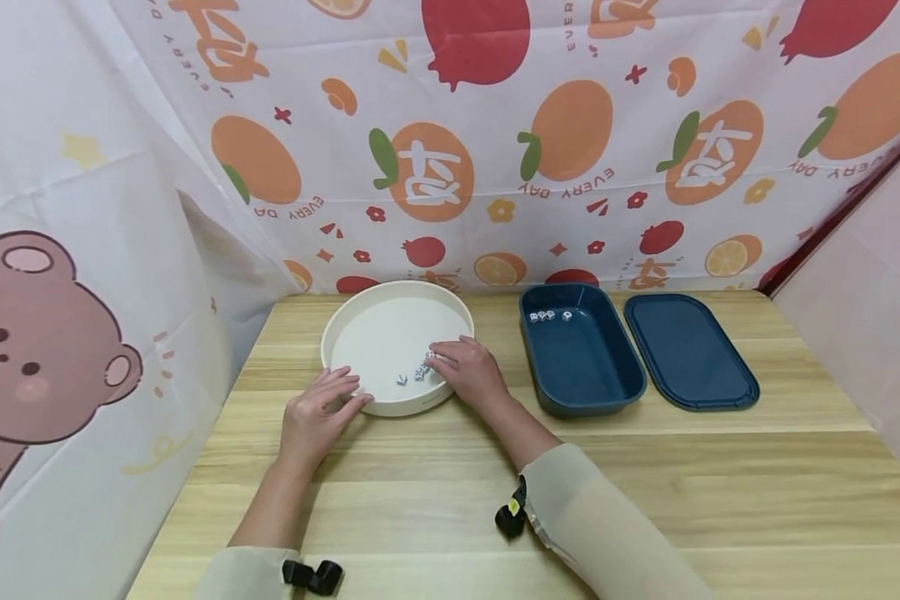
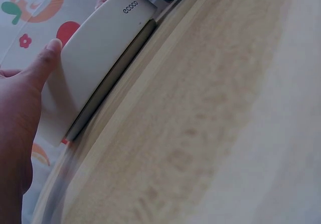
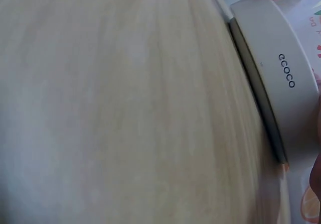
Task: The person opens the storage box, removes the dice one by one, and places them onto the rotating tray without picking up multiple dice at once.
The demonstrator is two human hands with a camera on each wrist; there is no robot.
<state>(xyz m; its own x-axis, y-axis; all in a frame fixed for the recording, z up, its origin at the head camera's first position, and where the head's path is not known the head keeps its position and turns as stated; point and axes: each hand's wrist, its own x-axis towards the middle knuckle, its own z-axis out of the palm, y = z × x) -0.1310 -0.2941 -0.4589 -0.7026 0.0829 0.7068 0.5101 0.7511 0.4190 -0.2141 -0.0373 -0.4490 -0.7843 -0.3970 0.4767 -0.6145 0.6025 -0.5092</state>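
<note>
dice in tray: a few small white dice [image 1: 412, 375] lie on the floor of the round white tray [image 1: 360, 312], close to its near-right wall; one sits right at the right hand's fingertips
round white tray: stands on the bench [image 1: 720, 483] left of centre, rim up; the wrist views show its outer wall with the word "ecoco" printed on it
right hand: the right hand [image 1: 471, 369] reaches over the tray's near-right rim, fingers curled down toward the dice; whether it pinches a die cannot be told
left hand: the left hand [image 1: 317, 414] lies with its fingers relaxed and straight against the tray's near-left outer wall, thumb touching the wall in the left wrist view
blue tub: a dark blue oblong tub [image 1: 607, 392] stands just right of the tray, apart from it; a short row of white dice [image 1: 549, 316] lies at its far-left corner
blue lid: a flat lid [image 1: 690, 350] of the same blue lies on the bench just right of the tub
surround: a fruit-printed cloth [image 1: 495, 142] hangs behind the bench, and a sheet with a cartoon bear [image 1: 37, 342] hangs to the left
</note>
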